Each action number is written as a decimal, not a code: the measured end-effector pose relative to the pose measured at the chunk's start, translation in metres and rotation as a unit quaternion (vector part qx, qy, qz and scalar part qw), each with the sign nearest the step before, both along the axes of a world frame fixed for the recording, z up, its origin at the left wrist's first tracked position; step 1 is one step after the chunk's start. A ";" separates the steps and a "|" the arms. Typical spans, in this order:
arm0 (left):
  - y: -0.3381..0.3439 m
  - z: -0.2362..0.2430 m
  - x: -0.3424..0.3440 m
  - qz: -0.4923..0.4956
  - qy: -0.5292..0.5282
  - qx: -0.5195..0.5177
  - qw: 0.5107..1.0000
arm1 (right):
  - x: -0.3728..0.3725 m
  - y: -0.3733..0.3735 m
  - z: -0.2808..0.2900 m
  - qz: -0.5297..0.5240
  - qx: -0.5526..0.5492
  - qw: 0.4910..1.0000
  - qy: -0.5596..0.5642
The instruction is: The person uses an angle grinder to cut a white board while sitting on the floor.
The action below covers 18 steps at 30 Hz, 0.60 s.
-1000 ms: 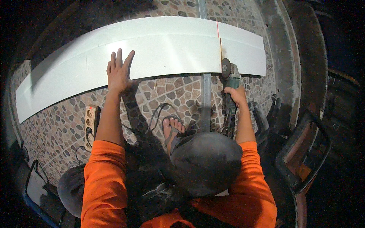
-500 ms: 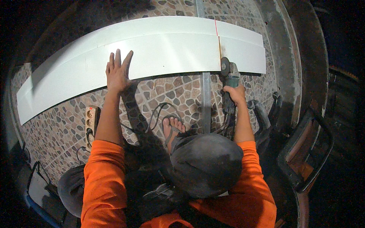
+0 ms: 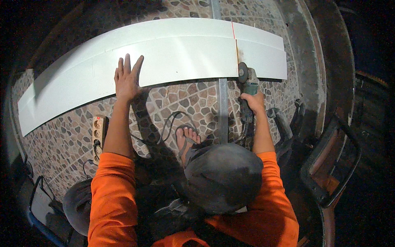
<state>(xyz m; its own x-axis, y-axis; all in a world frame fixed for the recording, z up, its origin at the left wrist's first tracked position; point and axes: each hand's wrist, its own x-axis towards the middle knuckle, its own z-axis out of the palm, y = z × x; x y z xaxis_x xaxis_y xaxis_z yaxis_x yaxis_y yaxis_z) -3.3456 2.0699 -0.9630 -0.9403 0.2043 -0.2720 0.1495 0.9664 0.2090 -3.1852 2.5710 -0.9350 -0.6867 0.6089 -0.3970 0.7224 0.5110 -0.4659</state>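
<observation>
My right hand (image 3: 255,101) is wrapped round the body of an angle grinder (image 3: 251,87). Its disc (image 3: 243,72) stands at the near edge of a long white panel (image 3: 181,53), beside a thin dark cut line (image 3: 237,51) with a brownish scorch smudge to its right. A red line (image 3: 233,29) runs on from it across the panel's far strip. Flat on the panel's near edge, left of the middle, lies my left hand (image 3: 128,82) with fingers spread. Whether the disc touches the panel is hard to make out.
A metal bar (image 3: 223,111) runs under the panel on the stone-patterned floor (image 3: 193,96). At left lies a power strip (image 3: 98,131); a dark cable (image 3: 164,125) loops near my sandalled foot (image 3: 187,140). A dark-framed chair (image 3: 333,164) stands at right, by a raised ledge (image 3: 314,61).
Almost nothing differs. The grinder and the panel's right end sit very slightly further left; my left hand keeps its place.
</observation>
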 end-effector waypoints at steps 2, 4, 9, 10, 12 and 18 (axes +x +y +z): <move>0.000 0.000 -0.001 -0.002 0.006 -0.003 1.000 | -0.003 -0.005 0.006 -0.004 0.003 1.000 -0.016; -0.001 -0.002 -0.001 -0.007 0.017 -0.020 1.000 | -0.004 -0.005 0.007 -0.006 0.005 1.000 -0.020; 0.005 0.000 -0.001 -0.014 0.025 0.044 0.999 | 0.003 0.017 -0.005 -0.022 0.026 0.999 -0.010; 0.000 -0.003 -0.001 -0.016 0.041 0.054 0.998 | 0.000 0.014 -0.005 -0.027 -0.003 1.000 -0.002; -0.003 -0.003 0.000 -0.006 0.022 0.042 0.999 | -0.009 0.007 0.002 -0.038 -0.061 0.997 0.013; 0.001 0.003 0.000 -0.003 0.009 0.035 0.999 | -0.032 0.006 0.033 -0.100 -0.096 0.987 0.081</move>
<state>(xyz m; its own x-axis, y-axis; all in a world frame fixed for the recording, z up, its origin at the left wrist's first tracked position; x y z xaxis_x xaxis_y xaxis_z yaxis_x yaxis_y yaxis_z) -3.3454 2.0707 -0.9595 -0.9437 0.2274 -0.2404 0.1591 0.9488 0.2729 -3.2172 2.5771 -0.9023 -0.6239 0.6633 -0.4132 0.7080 0.2560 -0.6582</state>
